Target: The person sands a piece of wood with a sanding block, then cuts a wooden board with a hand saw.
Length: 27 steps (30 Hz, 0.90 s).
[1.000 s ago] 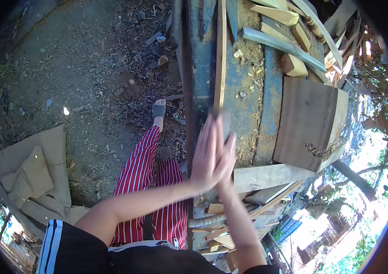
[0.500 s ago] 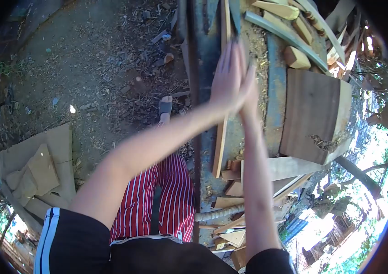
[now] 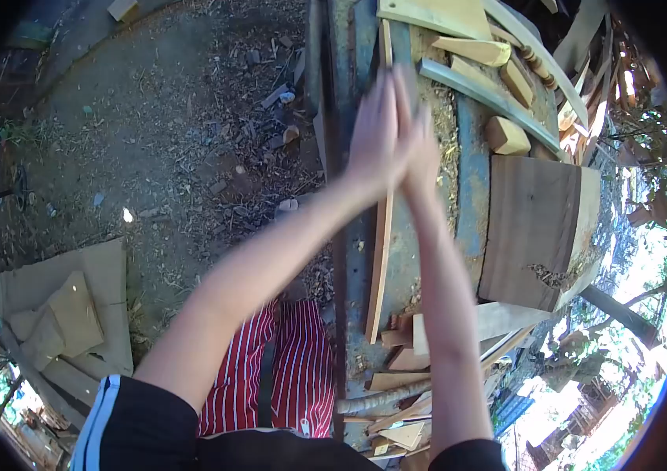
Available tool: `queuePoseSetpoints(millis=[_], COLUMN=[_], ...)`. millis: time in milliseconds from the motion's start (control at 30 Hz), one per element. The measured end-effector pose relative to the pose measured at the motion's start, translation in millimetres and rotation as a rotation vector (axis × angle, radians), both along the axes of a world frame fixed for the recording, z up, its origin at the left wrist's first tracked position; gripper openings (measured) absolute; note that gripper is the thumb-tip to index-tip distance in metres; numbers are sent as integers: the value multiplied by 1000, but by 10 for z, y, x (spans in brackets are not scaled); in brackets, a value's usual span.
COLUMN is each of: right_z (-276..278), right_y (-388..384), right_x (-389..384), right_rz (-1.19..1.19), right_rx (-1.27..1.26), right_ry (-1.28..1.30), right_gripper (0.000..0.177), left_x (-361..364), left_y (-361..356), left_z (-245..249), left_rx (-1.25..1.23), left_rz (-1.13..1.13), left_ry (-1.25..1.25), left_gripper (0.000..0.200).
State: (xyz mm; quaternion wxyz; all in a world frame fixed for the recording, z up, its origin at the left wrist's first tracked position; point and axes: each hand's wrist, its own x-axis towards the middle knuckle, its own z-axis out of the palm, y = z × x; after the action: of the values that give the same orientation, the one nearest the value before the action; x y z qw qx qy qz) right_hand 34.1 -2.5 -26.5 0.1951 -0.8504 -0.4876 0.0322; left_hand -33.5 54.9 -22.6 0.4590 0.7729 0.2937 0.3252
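Both arms reach forward over the workbench (image 3: 471, 212), and the hands meet above a long thin wooden strip (image 3: 381, 275) lying lengthwise on it. My left hand (image 3: 377, 133) is on the left, pressed close against my right hand (image 3: 421, 153). Blur covers the fingers of both, and a dark shape at the fingertips is too smeared to identify. The strip runs under the hands and shows again beyond them.
A curved brown board (image 3: 530, 228) lies right of the hands. A grey metal bar (image 3: 490, 102) and wood blocks (image 3: 508, 136) are at the upper right. Wood offcuts (image 3: 404, 381) pile up near the body. Cardboard (image 3: 98, 298) lies on the shaving-strewn ground at left.
The view has shifted, so the bench items sit lower in the frame. The hands stay together over the strip, slightly further left in the view.
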Motion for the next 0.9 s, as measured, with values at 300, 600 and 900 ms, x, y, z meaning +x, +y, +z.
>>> queuePoseSetpoints(millis=[300,600,900], right_z=[-91,405,114], right_y=[193,-2522,-195], right_x=[159,-1875,-243], right_rz=[-67,-50,13], right_rx=[-64,-352,-66], right_ry=[103,128,55], right_gripper=[48,69,68], left_x=[151,-1935,-233], left_y=[365,-2527,-210], left_z=[-63,335,-16], left_rx=[-138,-393,-88], left_rz=[-177,-170,19], left_ry=[47,208,-21], left_gripper=[79,79,77])
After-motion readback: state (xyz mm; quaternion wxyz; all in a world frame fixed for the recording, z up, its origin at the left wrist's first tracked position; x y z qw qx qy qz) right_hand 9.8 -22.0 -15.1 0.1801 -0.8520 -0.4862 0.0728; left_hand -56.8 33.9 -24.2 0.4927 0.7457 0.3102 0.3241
